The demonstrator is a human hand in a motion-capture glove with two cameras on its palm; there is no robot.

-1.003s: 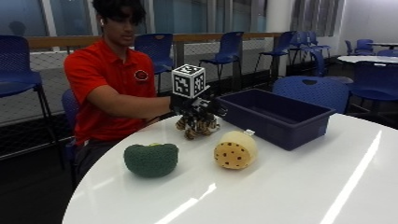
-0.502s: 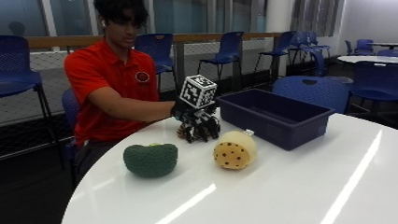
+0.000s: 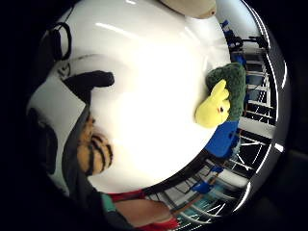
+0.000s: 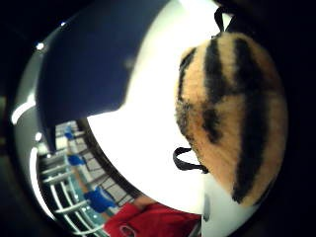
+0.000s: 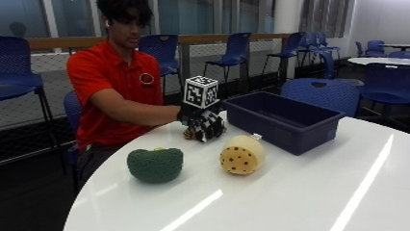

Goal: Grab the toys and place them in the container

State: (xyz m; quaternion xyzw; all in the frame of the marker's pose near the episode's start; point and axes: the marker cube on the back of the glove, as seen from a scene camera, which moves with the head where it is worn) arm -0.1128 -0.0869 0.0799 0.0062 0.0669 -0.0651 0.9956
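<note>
In palm view alone, striped toy [image 4: 232,118]

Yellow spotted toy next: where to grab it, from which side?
Judgement: take the yellow spotted toy across its rounded body, from above. It lies on its side on the white table, spotted end toward the camera, apart from the blue container and green toy, so both flanks look free for fingers.

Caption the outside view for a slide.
Gloved right hand grips a striped plush toy beside the navy container; green and yellow toys wait.
</note>
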